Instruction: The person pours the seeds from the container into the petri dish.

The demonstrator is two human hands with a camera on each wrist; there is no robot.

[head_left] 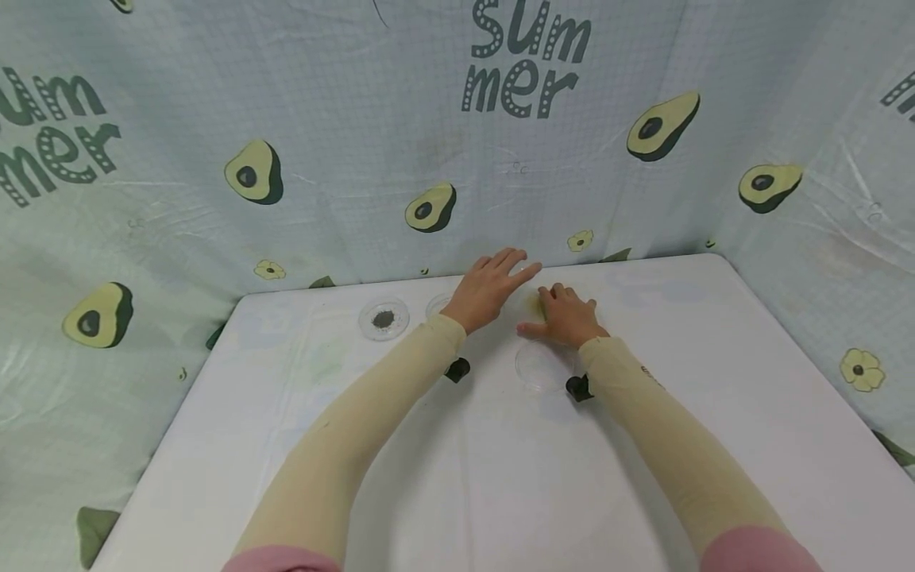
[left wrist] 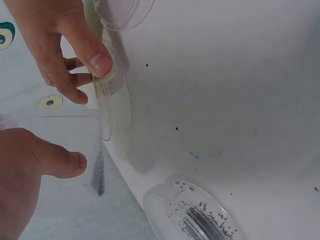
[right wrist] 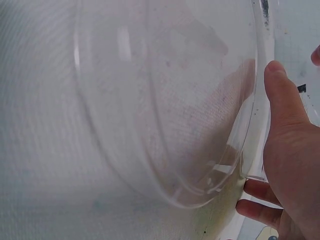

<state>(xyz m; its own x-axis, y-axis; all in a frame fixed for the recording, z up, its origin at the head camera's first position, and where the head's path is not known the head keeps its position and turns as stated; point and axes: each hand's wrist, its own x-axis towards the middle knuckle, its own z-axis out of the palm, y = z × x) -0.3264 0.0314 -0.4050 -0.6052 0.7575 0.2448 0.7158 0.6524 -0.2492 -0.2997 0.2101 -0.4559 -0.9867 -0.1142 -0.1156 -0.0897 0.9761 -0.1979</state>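
Observation:
My right hand (head_left: pixel 570 318) is at the back of the white table, its thumb and fingers around the rim of a clear petri dish (left wrist: pixel 119 100) with a yellowish tint. Left of it, my left hand (head_left: pixel 488 290) hovers with fingers spread and thumb out. A faint translucent sheet-like shape (left wrist: pixel 55 117) shows behind the left thumb in the left wrist view; whether it is touched I cannot tell. Another clear petri dish (head_left: pixel 545 365) lies in front of the right hand. A petri dish with a dark granular heap (head_left: pixel 384 319) sits to the left.
Part of another clear dish (head_left: pixel 436 305) shows beside the left hand, mostly hidden by it. Dark specks (left wrist: pixel 176 128) lie scattered on the white table (head_left: pixel 529 477). A curtain printed with avocados (head_left: pixel 250 171) hangs right behind the table's back edge.

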